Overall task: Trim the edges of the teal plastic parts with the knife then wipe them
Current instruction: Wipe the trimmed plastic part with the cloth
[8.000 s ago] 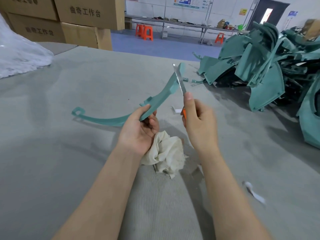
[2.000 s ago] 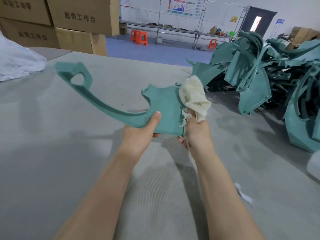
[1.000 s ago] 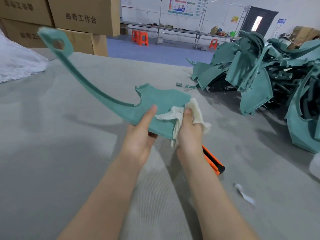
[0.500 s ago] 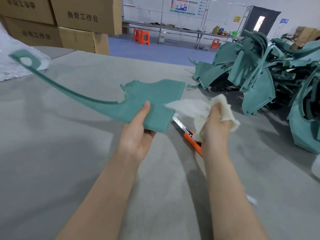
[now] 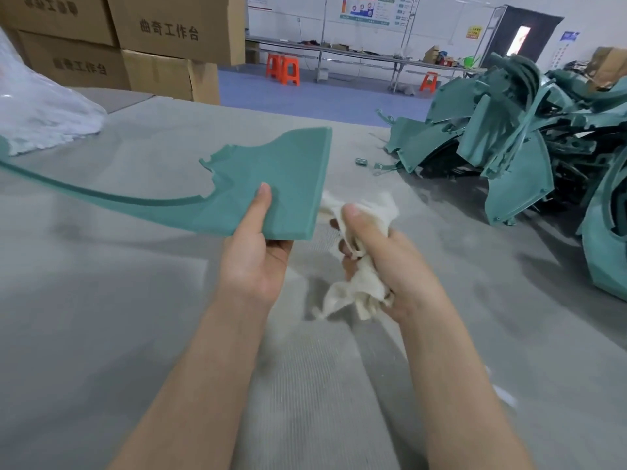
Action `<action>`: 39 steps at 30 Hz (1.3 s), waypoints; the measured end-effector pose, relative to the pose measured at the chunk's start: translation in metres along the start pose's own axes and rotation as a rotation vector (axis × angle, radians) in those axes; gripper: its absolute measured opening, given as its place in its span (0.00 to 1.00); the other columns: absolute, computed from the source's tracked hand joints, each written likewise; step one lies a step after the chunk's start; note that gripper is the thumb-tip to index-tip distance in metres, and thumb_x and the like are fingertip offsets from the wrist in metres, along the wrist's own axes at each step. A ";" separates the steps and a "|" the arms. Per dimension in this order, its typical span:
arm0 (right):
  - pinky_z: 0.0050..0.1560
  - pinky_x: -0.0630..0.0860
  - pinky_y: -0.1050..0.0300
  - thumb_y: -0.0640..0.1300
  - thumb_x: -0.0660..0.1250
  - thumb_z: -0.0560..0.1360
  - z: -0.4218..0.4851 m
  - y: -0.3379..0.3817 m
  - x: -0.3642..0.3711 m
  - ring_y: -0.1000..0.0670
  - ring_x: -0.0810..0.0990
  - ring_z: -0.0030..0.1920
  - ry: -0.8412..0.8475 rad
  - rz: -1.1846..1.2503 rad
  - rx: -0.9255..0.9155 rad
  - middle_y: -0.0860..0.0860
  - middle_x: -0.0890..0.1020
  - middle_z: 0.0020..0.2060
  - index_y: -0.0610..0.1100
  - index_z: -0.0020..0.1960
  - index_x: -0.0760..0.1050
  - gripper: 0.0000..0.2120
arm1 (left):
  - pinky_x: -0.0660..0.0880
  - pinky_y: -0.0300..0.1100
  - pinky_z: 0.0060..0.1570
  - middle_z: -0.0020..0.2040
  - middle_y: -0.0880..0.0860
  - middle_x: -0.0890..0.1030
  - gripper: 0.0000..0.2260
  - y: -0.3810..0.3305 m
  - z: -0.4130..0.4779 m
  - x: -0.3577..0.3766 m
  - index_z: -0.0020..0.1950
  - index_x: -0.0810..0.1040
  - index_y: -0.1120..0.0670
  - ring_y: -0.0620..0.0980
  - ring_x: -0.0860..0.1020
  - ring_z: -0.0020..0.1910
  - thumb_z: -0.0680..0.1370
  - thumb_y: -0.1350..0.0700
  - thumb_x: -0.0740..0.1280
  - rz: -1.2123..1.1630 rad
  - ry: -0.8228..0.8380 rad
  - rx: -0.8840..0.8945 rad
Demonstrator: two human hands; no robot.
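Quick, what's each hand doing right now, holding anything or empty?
Left hand: grips the teal plastic part, thumb on top.
Right hand: clutches the bunched white cloth, clear of the part.

The single view comes from a camera on the person's head, looking forward and down over a grey table [image 5: 101, 300]. Both forearms run up from the lower edge. The left hand [image 5: 252, 262], gripping a teal part [image 5: 271, 184], and the right hand [image 5: 383, 252], bunched round a cloth [image 5: 359, 290], sit close to the lens at mid-frame. The wide lens also takes in the far room: cardboard boxes [image 5: 163, 39] at upper left, a heap of teal parts [image 5: 526, 137] at upper right, a back wall [image 5: 441, 15] along the top.
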State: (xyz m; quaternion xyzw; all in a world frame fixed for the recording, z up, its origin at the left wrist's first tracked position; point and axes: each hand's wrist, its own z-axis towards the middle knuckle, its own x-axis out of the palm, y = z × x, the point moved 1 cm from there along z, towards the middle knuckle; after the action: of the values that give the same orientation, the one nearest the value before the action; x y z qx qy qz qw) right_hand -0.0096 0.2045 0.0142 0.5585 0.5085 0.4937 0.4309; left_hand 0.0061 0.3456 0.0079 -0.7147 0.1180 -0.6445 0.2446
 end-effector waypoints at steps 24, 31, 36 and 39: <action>0.35 0.74 0.60 0.30 0.67 0.74 0.002 -0.010 0.025 0.54 0.77 0.33 0.044 0.106 -0.216 0.51 0.79 0.31 0.38 0.51 0.77 0.07 | 0.80 0.40 0.43 0.58 0.53 0.82 0.16 0.003 0.001 -0.003 0.67 0.74 0.57 0.48 0.83 0.49 0.79 0.59 0.65 0.045 -0.041 0.081; 0.34 0.76 0.59 0.31 0.69 0.73 0.008 -0.008 0.013 0.53 0.77 0.32 -0.121 0.142 -0.211 0.51 0.78 0.29 0.38 0.46 0.76 0.05 | 0.80 0.39 0.42 0.58 0.52 0.82 0.17 0.001 0.004 -0.005 0.66 0.75 0.56 0.47 0.83 0.52 0.77 0.59 0.67 -0.012 -0.071 0.055; 0.39 0.76 0.62 0.54 0.65 0.77 0.013 -0.008 0.002 0.57 0.80 0.39 -0.299 -0.183 -0.241 0.59 0.80 0.36 0.44 0.56 0.75 0.15 | 0.80 0.39 0.40 0.58 0.52 0.82 0.16 0.002 0.005 -0.006 0.66 0.75 0.56 0.46 0.83 0.50 0.77 0.60 0.67 -0.028 -0.079 0.049; 0.43 0.72 0.65 0.64 0.50 0.80 0.010 -0.006 0.001 0.60 0.79 0.44 -0.329 -0.190 -0.288 0.59 0.80 0.40 0.49 0.60 0.74 0.24 | 0.80 0.39 0.41 0.58 0.52 0.82 0.16 0.001 0.004 -0.005 0.65 0.75 0.55 0.46 0.83 0.50 0.78 0.60 0.67 -0.021 -0.062 0.052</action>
State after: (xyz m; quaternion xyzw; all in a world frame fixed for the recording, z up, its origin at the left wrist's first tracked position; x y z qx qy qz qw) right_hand -0.0003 0.2061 0.0074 0.5140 0.4061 0.4208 0.6276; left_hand 0.0100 0.3476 0.0028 -0.7290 0.0861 -0.6275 0.2597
